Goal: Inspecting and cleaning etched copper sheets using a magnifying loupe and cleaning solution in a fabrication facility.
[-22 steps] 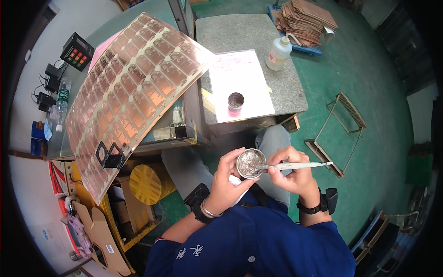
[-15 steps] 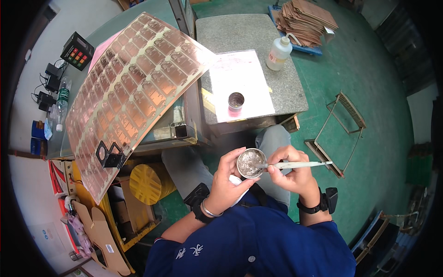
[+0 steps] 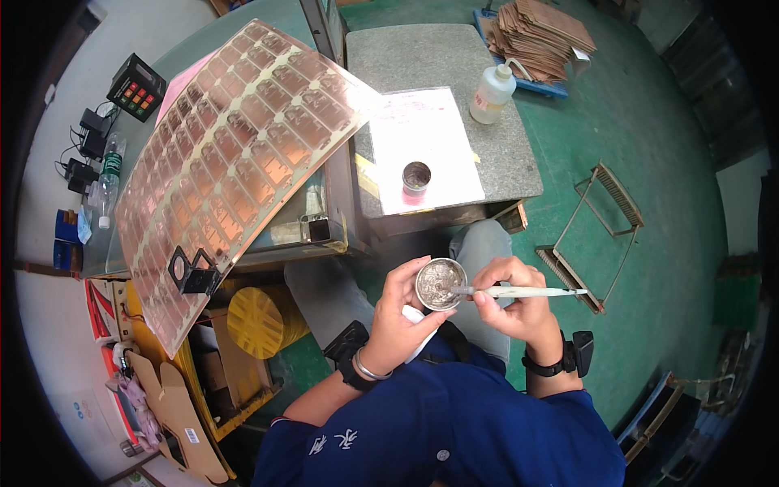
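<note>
The underside of the round metal tin [image 3: 441, 283] is hidden by the left hand [image 3: 398, 312] that cups it, and what lies inside is too small to tell (only a grey sheen shows). The tip of the thin white tool [image 3: 519, 291] is lost against the tin's inside. The stack of brown sheets [image 3: 542, 34] is cut off by the upper edge. The copper-coloured panel [image 3: 235, 162] covers much of the table [image 3: 454, 61] beneath it.
</note>
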`<action>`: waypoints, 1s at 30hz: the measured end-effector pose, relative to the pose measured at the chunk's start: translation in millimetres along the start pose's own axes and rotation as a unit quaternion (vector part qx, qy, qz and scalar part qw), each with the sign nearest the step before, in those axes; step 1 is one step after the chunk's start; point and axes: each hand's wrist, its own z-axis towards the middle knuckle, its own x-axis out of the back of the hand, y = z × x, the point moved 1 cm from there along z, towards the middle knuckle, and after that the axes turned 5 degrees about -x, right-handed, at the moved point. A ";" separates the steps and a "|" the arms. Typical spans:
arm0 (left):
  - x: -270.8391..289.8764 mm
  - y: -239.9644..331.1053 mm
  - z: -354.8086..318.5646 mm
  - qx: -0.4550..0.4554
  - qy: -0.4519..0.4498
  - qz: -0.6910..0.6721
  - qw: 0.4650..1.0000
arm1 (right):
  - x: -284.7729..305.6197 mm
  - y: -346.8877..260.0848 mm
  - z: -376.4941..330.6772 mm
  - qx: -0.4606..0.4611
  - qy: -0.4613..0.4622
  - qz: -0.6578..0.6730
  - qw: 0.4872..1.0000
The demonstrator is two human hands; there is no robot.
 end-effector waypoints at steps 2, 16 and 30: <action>0.7 -0.5 -0.3 0.008 0.000 -0.004 1.000 | -0.4 0.5 -0.4 -0.010 0.001 0.002 1.000; 0.0 -2.2 -0.2 0.016 0.002 -0.016 1.000 | 2.1 1.8 -2.9 0.014 -0.012 -0.012 1.000; -0.2 -4.1 -1.9 0.016 0.000 -0.020 1.000 | 2.3 0.3 -1.5 0.012 -0.019 -0.025 0.999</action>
